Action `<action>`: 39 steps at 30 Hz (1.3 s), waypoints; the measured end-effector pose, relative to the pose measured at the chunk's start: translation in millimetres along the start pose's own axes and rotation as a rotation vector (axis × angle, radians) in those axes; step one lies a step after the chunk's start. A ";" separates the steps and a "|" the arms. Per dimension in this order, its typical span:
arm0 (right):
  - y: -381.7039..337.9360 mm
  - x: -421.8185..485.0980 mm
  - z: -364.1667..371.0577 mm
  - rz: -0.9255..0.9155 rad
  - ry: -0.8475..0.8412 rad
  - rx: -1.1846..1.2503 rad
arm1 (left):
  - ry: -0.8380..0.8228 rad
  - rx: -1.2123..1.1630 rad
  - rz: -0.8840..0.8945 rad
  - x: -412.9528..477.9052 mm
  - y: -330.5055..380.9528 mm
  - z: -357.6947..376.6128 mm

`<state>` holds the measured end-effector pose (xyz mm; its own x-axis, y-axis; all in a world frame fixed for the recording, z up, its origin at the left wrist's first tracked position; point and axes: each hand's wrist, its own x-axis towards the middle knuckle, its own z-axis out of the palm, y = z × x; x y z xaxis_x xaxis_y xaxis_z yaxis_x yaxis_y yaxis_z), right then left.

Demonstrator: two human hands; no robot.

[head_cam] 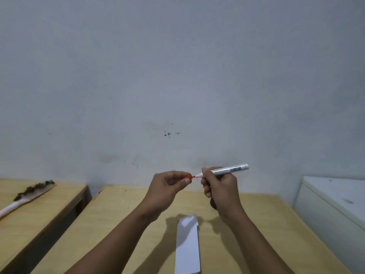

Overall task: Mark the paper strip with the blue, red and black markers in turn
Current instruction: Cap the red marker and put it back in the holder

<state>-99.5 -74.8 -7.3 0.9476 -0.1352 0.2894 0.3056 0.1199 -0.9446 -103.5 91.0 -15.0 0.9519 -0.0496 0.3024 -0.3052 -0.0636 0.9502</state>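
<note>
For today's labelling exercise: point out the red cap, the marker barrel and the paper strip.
red cap (189, 176), head view, on its exposed end beyond the left hand's fingers.
marker barrel (227, 170), head view, mid-barrel.
paper strip (187, 248), head view, its bare middle.

One view only, from a camera worn on the person's head. It faces forward and tilts slightly down, so a pale wall (177, 76) fills the upper two thirds of the picture and the wooden table (122, 224) takes the lower third. The wide lens bends the table edges outward toward the bottom corners. Both forearms enter from the bottom edge and run up toward the middle, where the left hand (167, 184) and right hand (221, 186) sit close to the lens, above the table's far edge. A second table (39, 204) shows at the left edge, a white cabinet (331, 204) at the right.
</note>
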 end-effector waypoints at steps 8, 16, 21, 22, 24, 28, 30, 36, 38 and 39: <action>-33.7 -5.9 -20.7 -0.026 -0.107 -0.149 | 0.034 0.218 0.259 1.3 22.7 23.8; -28.9 21.5 -43.0 -0.261 0.212 -0.646 | 0.258 0.625 0.572 28.0 22.8 46.4; -24.2 51.3 -63.7 -0.539 -0.047 -0.876 | 0.285 0.727 0.758 58.1 25.5 67.3; -22.7 58.6 -66.0 -0.553 -0.080 -0.896 | 0.276 0.722 0.767 64.6 24.9 71.9; -17.5 75.8 -71.8 -0.573 -0.053 -0.870 | 0.247 0.697 0.768 77.5 22.2 80.3; -5.2 105.4 -87.1 -0.419 0.059 -0.744 | 0.166 0.621 0.522 106.1 2.6 94.1; 5.6 117.1 -95.1 -0.308 0.066 -0.726 | 0.134 0.661 0.323 125.1 -17.0 100.3; 54.7 138.9 -108.6 -0.207 0.008 -0.832 | 0.005 0.688 -0.050 161.6 -69.1 125.9; 67.8 142.6 -110.5 -0.169 -0.003 -0.869 | -0.025 0.604 -0.092 168.8 -80.2 131.7; 73.3 143.7 -111.1 -0.156 -0.015 -0.883 | -0.030 0.563 -0.100 171.2 -84.5 133.8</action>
<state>48.7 -194.7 -52.1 0.9041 -0.0729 0.4210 0.2542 -0.7001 -0.6673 81.6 -45.5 -53.6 0.9782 -0.0438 0.2030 -0.1893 -0.5901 0.7848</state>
